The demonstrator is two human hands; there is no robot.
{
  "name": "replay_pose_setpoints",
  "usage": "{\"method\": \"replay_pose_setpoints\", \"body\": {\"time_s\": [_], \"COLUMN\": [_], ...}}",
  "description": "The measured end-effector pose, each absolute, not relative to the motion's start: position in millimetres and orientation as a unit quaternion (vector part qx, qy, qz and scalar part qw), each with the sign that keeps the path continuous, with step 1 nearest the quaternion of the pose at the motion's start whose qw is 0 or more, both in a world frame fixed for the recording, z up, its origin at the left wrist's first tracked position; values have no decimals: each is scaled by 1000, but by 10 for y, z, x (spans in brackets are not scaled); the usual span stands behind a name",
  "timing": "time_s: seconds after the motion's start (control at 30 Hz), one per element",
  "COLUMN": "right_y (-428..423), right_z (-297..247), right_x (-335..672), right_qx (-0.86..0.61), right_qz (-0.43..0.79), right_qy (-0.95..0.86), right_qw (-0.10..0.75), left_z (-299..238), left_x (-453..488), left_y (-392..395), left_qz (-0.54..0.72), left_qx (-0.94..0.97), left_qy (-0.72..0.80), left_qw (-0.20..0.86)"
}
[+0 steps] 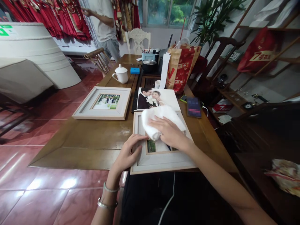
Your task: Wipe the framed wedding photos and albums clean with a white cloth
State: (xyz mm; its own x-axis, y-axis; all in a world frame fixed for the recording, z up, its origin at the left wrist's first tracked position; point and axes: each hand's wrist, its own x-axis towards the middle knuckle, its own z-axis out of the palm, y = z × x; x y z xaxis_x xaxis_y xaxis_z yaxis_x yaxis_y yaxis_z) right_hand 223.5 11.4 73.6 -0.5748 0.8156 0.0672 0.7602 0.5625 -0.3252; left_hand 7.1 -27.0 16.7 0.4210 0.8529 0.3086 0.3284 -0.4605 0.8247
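A folded white cloth (168, 117) lies under my right hand (172, 132), which presses it onto a picture frame (161, 162) at the table's near edge. The fingers are long and fairly flat over the cloth. My left hand (131, 151) rests on the frame's left side, thumb and forefinger apart, the forefinger reaching toward the cloth. Cloth and right hand hide much of the photo (152, 146) inside. Just beyond lies a large photo print or album page (170, 98) of two people. A second framed picture (87, 107) lies flat to the left.
Behind stand a lidded white mug (121, 75), a blue box (135, 70), a dark pot (149, 66) and a red-brown paper bag (181, 68). A phone (194, 107) with a white cable lies right. Another person (105, 28) stands at the far left near red garments.
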Motion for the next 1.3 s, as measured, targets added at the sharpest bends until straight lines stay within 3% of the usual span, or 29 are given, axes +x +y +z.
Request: {"method": "replay_pose_setpoints", "body": {"time_s": [0.13, 0.43, 0.67, 0.87, 1.03, 1.2, 1.3], "right_y": [98, -28, -94, -265, -519, -622, -586], "right_z": [653, 684, 581, 578, 751, 831, 789], "right_x": [2128, 2864, 2623, 2222, 2468, 3000, 3234], "right_qx": [-376, -533, -589, -408, -304, -338, -420], "right_qz": [163, 121, 103, 224, 358, 431, 411], "right_qy": [-908, -836, -796, -881, -881, -835, -804], "right_qw": [92, 47, 88, 87, 64, 49, 90], "left_z": [166, 197, 182, 114, 106, 144, 150], "left_x": [73, 71, 85, 91, 101, 111, 107], "left_y": [-264, -273, -275, -298, -310, -325, -335], "left_qz": [379, 375, 370, 401, 404, 391, 387], "left_qx": [772, 772, 778, 757, 745, 729, 726], "left_qy": [369, 357, 378, 429, 451, 481, 483], "left_qw": [351, 368, 340, 288, 279, 290, 300]}}
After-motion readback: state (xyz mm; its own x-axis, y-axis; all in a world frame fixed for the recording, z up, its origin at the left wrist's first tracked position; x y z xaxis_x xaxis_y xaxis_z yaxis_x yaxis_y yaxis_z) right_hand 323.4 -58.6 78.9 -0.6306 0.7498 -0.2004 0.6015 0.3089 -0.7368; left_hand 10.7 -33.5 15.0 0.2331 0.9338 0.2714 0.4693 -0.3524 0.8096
